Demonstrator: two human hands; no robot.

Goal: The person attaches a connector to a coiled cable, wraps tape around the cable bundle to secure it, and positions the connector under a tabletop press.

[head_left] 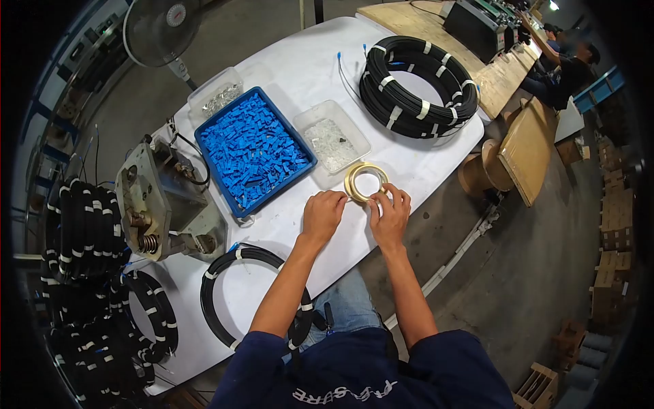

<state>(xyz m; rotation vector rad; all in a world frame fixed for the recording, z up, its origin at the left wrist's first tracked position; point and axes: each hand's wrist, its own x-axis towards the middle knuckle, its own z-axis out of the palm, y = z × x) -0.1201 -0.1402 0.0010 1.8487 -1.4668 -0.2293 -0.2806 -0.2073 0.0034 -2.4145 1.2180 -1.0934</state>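
Note:
Pale yellow masking tape rolls [351, 178] lie on the white-covered table in front of me. My left hand [323, 217] is closed in a pinch at the near left edge of the rolls, where a short pale strip of tape shows by the fingertips. My right hand [390, 217] grips the near right side of the rolls, thumb and fingers curled on the rim. Closest to my body, a black cable coil [210, 300] bound with white bands rests partly on the table edge, under my left forearm.
A blue tray [310, 165] holds small blue connector parts. Beside it stand a clear tub [362, 144] of small clear pieces and another tub [197, 102]. Large black cable coils [436, 126] sit far right. A metal machine [160, 204] and stacked coils [82, 225] are left; a fan [160, 31] stands behind.

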